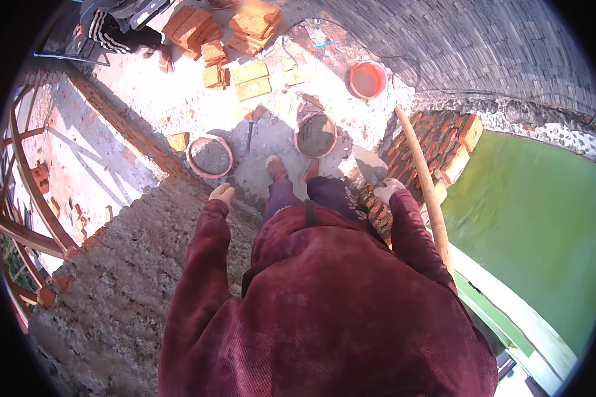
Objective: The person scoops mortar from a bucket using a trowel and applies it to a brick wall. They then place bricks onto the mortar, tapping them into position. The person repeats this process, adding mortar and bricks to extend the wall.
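My right hand [389,190] is closed round the handle end of a trowel [369,165]. The trowel's broad grey blade points away from me, beside a stepped brick wall [420,149]. On the other side my left hand [223,194] hangs above the rough mortared wall top, its fingers loosely bent, with nothing visible in them. Just beyond it stands a round tub of grey mortar [210,157] with a pinkish rim. A second mortar tub [316,135] stands past my bare feet, between the two hands.
A bamboo pole [422,178] slants along my right side, with green water [530,218] beyond. Stacked bricks [192,30] and an orange-red bucket [367,80] lie ahead. Another person [122,33] is at the upper left. Rough wall top [126,284] runs left.
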`<action>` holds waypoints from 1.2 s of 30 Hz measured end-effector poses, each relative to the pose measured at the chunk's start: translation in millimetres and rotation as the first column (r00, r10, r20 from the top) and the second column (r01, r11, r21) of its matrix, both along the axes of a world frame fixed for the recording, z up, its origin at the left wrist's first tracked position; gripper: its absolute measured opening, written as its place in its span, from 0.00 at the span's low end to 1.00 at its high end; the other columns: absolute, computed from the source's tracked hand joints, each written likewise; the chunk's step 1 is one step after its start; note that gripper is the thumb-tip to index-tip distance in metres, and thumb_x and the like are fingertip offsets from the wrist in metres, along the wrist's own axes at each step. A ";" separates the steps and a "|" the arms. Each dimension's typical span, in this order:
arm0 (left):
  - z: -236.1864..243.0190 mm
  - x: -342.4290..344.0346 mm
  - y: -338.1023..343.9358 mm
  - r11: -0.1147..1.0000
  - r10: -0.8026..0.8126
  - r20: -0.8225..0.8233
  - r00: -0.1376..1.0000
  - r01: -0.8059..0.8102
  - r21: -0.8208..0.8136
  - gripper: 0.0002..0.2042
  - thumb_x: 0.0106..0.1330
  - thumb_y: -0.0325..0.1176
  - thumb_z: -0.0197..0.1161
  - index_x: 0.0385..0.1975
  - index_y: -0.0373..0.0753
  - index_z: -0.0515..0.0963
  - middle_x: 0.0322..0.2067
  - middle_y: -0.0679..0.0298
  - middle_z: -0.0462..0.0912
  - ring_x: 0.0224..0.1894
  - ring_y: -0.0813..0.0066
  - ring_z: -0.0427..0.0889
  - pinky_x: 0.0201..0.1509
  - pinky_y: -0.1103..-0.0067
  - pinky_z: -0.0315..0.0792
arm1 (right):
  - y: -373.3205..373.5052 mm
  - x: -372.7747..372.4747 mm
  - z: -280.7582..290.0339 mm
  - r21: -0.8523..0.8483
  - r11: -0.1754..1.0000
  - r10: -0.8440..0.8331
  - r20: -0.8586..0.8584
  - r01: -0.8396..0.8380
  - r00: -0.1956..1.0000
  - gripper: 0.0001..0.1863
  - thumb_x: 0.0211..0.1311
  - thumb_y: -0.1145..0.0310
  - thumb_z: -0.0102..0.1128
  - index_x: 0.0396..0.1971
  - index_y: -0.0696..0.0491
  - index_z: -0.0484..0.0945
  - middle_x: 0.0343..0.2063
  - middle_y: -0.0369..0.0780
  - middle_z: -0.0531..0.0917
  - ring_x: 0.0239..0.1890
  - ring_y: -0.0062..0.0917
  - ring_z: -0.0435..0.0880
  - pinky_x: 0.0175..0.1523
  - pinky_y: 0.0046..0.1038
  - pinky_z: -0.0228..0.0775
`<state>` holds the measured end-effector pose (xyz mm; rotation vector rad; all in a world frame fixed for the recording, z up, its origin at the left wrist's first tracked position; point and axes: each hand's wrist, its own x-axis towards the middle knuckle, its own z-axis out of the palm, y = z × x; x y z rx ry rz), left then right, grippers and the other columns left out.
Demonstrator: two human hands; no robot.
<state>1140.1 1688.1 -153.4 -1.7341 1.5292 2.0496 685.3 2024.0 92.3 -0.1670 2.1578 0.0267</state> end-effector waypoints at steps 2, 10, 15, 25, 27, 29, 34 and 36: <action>13.0 -24.6 -15.2 0.982 -0.158 0.009 0.987 0.158 -0.106 0.28 0.69 0.35 0.67 0.66 0.29 0.72 0.51 0.59 0.84 0.47 0.73 0.84 0.52 0.77 0.77 | -8.1 9.3 -15.7 0.038 0.993 0.115 -0.020 -0.115 0.993 0.26 0.60 0.56 0.65 0.54 0.56 0.81 0.38 0.47 0.87 0.34 0.37 0.89 0.42 0.36 0.81; 80.5 -77.6 -28.0 0.957 -0.200 -0.032 0.979 0.188 -0.222 0.26 0.71 0.35 0.66 0.66 0.30 0.72 0.59 0.56 0.81 0.57 0.71 0.81 0.62 0.75 0.74 | -87.1 5.3 -76.3 0.028 0.881 0.469 0.063 -0.471 0.881 0.25 0.58 0.54 0.59 0.48 0.57 0.86 0.48 0.53 0.86 0.55 0.47 0.85 0.60 0.40 0.76; 92.5 -26.6 18.1 0.989 -0.033 0.010 0.999 0.034 -0.147 0.26 0.71 0.37 0.65 0.66 0.30 0.73 0.59 0.53 0.82 0.61 0.66 0.80 0.66 0.74 0.72 | -113.8 -20.3 -99.1 -0.028 0.790 0.610 0.141 -0.613 0.780 0.27 0.65 0.50 0.57 0.59 0.48 0.81 0.59 0.47 0.82 0.60 0.46 0.81 0.62 0.40 0.73; 48.4 86.5 149.4 0.976 -0.172 0.387 0.906 0.210 -0.059 0.23 0.68 0.44 0.66 0.56 0.34 0.81 0.43 0.63 0.87 0.43 0.70 0.84 0.47 0.70 0.77 | -123.6 -84.4 -153.8 -0.039 0.672 0.724 0.249 -0.740 0.644 0.30 0.65 0.50 0.59 0.63 0.49 0.77 0.62 0.49 0.79 0.63 0.45 0.79 0.65 0.41 0.71; 68.0 36.7 146.4 0.954 -0.142 0.379 0.914 0.228 -0.194 0.26 0.68 0.45 0.65 0.59 0.33 0.79 0.50 0.60 0.87 0.49 0.70 0.85 0.53 0.71 0.78 | -118.4 -105.9 -153.4 -0.020 0.677 0.719 0.229 -0.736 0.656 0.31 0.65 0.50 0.59 0.64 0.49 0.76 0.63 0.50 0.78 0.64 0.44 0.78 0.66 0.41 0.70; 72.5 16.3 131.5 0.980 -0.032 0.293 0.956 0.087 -0.179 0.27 0.68 0.45 0.65 0.61 0.32 0.77 0.54 0.58 0.85 0.53 0.69 0.84 0.57 0.72 0.76 | -117.2 -98.0 -153.6 -0.017 0.671 0.717 0.269 -0.741 0.643 0.32 0.64 0.49 0.60 0.65 0.49 0.75 0.64 0.50 0.77 0.64 0.44 0.78 0.67 0.41 0.70; 113.2 -46.9 126.9 0.981 0.028 0.197 0.980 0.011 -0.196 0.29 0.68 0.45 0.65 0.64 0.31 0.75 0.58 0.55 0.83 0.61 0.65 0.81 0.64 0.72 0.72 | -93.2 -79.1 -156.3 0.002 0.688 0.681 0.346 -0.726 0.646 0.34 0.64 0.49 0.61 0.68 0.49 0.73 0.65 0.52 0.76 0.66 0.43 0.76 0.68 0.41 0.68; 128.7 -83.2 107.4 0.988 0.052 0.112 0.992 -0.034 -0.153 0.29 0.68 0.44 0.65 0.64 0.31 0.75 0.59 0.54 0.83 0.63 0.64 0.79 0.67 0.72 0.71 | -84.6 -93.0 -190.4 -0.028 0.651 0.756 0.117 -0.759 0.644 0.32 0.58 0.48 0.66 0.63 0.45 0.77 0.60 0.48 0.80 0.62 0.41 0.80 0.64 0.40 0.72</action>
